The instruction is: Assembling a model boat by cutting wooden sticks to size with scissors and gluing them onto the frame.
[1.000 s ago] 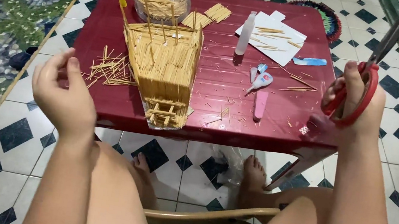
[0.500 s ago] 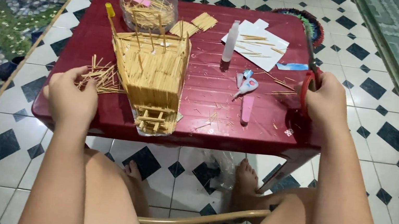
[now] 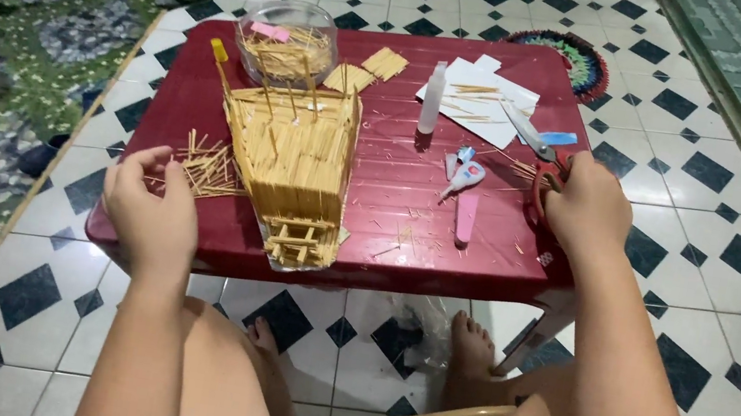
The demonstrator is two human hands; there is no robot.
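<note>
My right hand (image 3: 586, 206) holds the scissors (image 3: 539, 160) by their red handles, with the fingers closed through the loops. They lie low over the right edge of the red table (image 3: 390, 211). Their long axis runs from the handles at my hand up and to the left, and the closed blades point away from me, toward the white paper (image 3: 480, 97).

My left hand (image 3: 150, 209) is at the left front edge of the table, just beside a heap of loose sticks (image 3: 205, 169). The fingers are curled and the fingertips come close together; I cannot tell if they pinch a stick.

Between my two hands stands the stick model (image 3: 294, 162), a long tapered form. Its narrow end points to me and its wide end points to the glass bowl (image 3: 286, 54) at the far side. A white glue bottle (image 3: 433, 98) stands upright between the model and the paper. A small cutter (image 3: 464, 173) and a pink strip (image 3: 465, 217) lie on the table, left of the scissors and near them. A small blue piece (image 3: 557, 138) lies just beside the blades.
</note>
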